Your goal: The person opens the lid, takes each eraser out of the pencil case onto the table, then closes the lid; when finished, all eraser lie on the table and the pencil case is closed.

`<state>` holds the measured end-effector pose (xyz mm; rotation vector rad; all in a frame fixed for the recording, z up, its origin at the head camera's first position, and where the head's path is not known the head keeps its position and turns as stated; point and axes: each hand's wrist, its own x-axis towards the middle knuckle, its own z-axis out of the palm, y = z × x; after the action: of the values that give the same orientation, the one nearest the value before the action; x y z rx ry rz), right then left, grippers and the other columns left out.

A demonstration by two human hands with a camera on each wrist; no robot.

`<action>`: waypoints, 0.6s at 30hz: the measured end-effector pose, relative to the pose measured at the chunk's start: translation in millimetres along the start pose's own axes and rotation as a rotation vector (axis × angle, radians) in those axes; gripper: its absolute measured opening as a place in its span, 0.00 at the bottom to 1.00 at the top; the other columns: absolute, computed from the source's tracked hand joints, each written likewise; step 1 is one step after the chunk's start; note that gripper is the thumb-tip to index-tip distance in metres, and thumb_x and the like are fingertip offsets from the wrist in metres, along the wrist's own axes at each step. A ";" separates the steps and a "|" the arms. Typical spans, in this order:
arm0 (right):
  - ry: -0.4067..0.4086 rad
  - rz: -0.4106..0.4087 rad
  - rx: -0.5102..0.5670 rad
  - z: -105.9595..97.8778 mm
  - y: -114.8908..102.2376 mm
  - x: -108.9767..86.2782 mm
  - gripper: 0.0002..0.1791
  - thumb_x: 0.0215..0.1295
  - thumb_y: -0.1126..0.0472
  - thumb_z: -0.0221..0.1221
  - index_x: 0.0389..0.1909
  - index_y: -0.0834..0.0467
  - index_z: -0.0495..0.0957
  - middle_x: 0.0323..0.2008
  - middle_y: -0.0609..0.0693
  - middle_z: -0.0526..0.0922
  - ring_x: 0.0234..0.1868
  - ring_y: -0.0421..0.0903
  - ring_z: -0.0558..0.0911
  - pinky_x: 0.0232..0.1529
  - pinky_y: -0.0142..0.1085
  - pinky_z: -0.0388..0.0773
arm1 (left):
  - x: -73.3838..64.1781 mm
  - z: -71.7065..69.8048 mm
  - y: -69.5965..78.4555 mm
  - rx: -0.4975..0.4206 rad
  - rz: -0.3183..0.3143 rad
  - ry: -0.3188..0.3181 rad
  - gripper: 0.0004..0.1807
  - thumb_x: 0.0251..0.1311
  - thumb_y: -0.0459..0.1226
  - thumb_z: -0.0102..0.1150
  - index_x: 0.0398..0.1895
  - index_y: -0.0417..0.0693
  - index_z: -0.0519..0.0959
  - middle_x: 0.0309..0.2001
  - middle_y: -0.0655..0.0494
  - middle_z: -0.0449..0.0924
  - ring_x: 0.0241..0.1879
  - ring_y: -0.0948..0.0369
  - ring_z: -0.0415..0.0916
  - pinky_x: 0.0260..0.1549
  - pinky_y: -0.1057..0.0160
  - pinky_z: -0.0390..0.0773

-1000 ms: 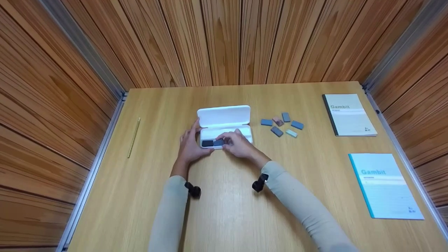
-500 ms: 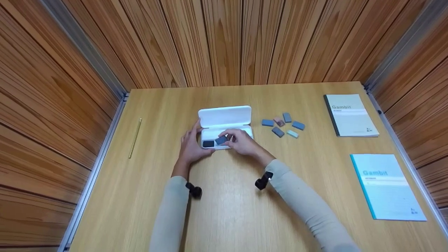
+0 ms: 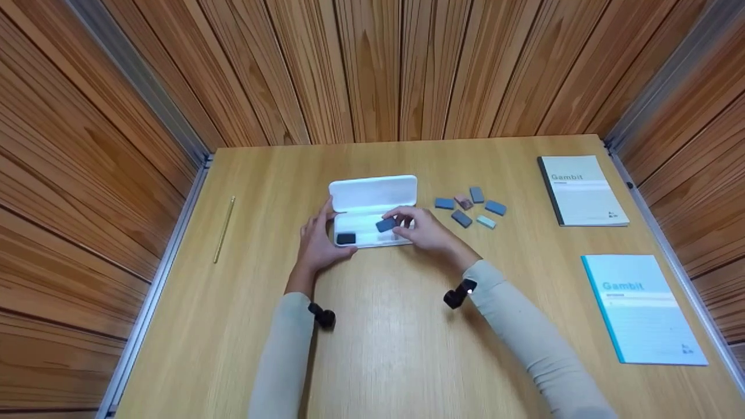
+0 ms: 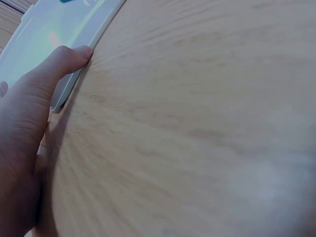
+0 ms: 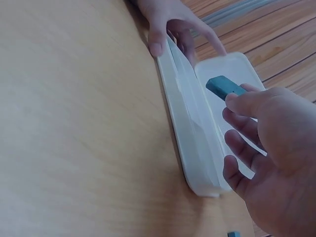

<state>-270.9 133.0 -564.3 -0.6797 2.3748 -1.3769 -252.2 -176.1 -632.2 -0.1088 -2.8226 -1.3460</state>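
A white pencil case (image 3: 372, 194) stands with its lid raised on the table. My left hand (image 3: 321, 240) grips its left end, thumb on the front rim and fingers round the side; the left wrist view shows that thumb (image 4: 69, 59) against the edge. Over the case, my right hand (image 3: 424, 230) pinches a dark blue eraser (image 3: 385, 224) between thumb and fingers. In the right wrist view this eraser (image 5: 224, 86) is tilted and held above the case's interior. A black block (image 3: 346, 238) lies in the case's front left corner.
Right of the case lie several blue erasers (image 3: 461, 219), a reddish-brown one (image 3: 463, 202) and a pale green one (image 3: 486, 222). Two notebooks, one black-spined (image 3: 584, 191) and one blue-spined (image 3: 643, 308), lie at the right. A gold pencil (image 3: 224, 230) lies far left.
My right hand has lifted the blue eraser from beside the black block and carried it to the right and a little back. My left hand stays on the case.
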 end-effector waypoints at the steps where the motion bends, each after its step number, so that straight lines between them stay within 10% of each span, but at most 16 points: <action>1: 0.002 0.001 0.002 -3.2 1.8 -1.8 0.19 0.85 0.63 0.61 0.71 0.54 0.84 0.57 0.57 0.86 0.56 0.52 0.78 0.56 0.40 0.74 | 0.1 0.0 -0.6 -0.002 0.000 -0.001 0.74 0.49 0.55 0.89 0.94 0.77 0.45 0.79 0.56 0.77 0.78 0.48 0.64 0.83 0.37 0.57; 18: 0.129 0.052 -0.020 -51.0 29.2 -26.4 0.19 0.82 0.61 0.66 0.70 0.54 0.86 0.52 0.58 0.82 0.58 0.55 0.71 0.61 0.45 0.62 | 0.7 0.2 -2.9 -0.032 0.023 0.000 0.74 0.50 0.55 0.89 0.94 0.75 0.46 0.80 0.55 0.78 0.79 0.46 0.64 0.82 0.37 0.55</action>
<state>-280.7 196.8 -564.0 -0.5453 2.4905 -1.4161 -253.2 -177.7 -634.5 -0.1406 -2.7916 -1.3873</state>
